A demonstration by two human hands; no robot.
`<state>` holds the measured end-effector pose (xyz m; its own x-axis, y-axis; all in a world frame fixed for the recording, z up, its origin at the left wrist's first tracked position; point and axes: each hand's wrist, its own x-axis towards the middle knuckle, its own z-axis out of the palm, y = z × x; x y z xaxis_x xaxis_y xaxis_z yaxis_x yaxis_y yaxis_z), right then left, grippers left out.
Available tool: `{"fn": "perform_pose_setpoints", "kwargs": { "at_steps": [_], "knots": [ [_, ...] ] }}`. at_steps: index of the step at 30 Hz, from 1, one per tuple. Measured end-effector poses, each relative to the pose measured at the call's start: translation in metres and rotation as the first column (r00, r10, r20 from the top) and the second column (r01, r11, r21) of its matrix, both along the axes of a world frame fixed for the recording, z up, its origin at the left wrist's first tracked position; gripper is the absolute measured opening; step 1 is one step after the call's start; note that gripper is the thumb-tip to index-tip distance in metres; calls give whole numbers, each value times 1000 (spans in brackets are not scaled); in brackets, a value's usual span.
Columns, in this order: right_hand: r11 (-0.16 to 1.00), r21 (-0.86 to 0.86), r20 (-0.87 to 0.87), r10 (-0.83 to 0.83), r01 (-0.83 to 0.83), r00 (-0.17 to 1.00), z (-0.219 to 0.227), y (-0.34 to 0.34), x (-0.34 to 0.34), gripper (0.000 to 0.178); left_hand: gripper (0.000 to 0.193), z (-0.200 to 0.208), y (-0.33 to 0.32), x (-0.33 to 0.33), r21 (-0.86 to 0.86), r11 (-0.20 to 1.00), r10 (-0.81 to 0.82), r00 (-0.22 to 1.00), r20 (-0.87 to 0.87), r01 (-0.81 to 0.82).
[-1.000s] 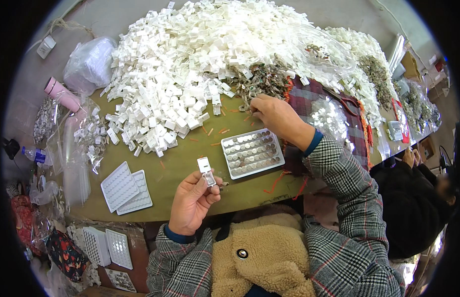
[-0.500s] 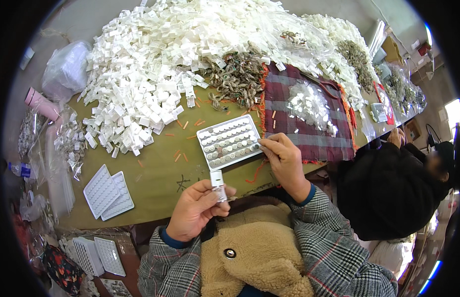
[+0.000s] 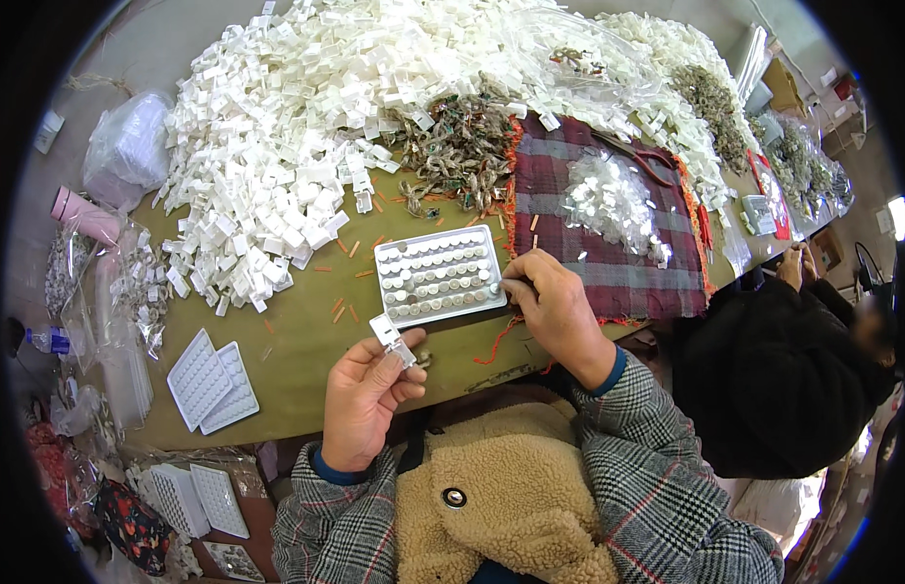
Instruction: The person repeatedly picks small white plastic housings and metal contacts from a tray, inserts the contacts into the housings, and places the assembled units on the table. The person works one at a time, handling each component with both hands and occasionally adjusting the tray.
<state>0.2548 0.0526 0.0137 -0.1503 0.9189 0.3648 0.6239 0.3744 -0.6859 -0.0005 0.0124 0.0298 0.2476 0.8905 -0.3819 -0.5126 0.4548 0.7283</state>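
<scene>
My left hand (image 3: pixel 363 397) grips a small white plastic case (image 3: pixel 392 340) with a clear lower part, held up just below the near left corner of a white tray (image 3: pixel 441 314). In the tray, rows of small round silvery pieces (image 3: pixel 447 289), like button cells, sit in moulded pockets. At the tray's right edge my right hand (image 3: pixel 559 310) has its thumb and forefinger pinched on one small round piece (image 3: pixel 495 288). Whether this piece is still in its pocket cannot be made out.
A large heap of white plastic cases (image 3: pixel 277 165) covers the back, beside a pile of wired parts (image 3: pixel 457 146). A plaid cloth (image 3: pixel 627 282) carries clear bits and pliers (image 3: pixel 647 161). Spare white trays (image 3: pixel 201 380) lie at left. At right sits another person (image 3: pixel 764 380).
My left hand with the white case has moved left and slightly up, and the case now tilts. My right hand stays at the tray's right edge. The view has shifted slightly.
</scene>
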Motion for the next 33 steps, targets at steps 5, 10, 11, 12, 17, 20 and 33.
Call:
{"fn": "perform_pose_setpoints", "kwargs": {
  "at_steps": [5, 10, 11, 12, 17, 20, 33],
  "knots": [
    [992, 54, -43, -114, 116, 993, 11, 4, 0, 14, 21, -4, -2, -2, 0, 994, -110, 992, 69, 111],
    [994, -9, 15, -104, 104, 994, 18, -1, -9, 13, 22, -7, -3, -3, 0, 991, -134, 986, 95, 134],
    [995, 7, 22, -104, 103, 994, 20, 2, -7, 13, 22, -6, -3, -5, 1, 990, -139, 986, 94, 139],
    [999, -5, 54, -40, 40, 998, 20, 1, -10, 14, 23, -7, -3, -4, -3, 989, -144, 984, 101, 145],
    [998, 57, 24, -17, 16, 1000, 22, 7, -10, 14, 24, -6, -3, -4, 16, 987, -158, 981, 111, 158],
    [988, 129, 89, 69, -80, 994, 22, 12, -9, 16, 25, -5, -2, -3, 10, 985, -173, 965, 194, 175],
    [996, 63, -44, 70, -67, 997, 39, -14, -21, 11, 25, -12, -11, 13, -13, 989, -129, 912, 390, 145]
  ]
}}
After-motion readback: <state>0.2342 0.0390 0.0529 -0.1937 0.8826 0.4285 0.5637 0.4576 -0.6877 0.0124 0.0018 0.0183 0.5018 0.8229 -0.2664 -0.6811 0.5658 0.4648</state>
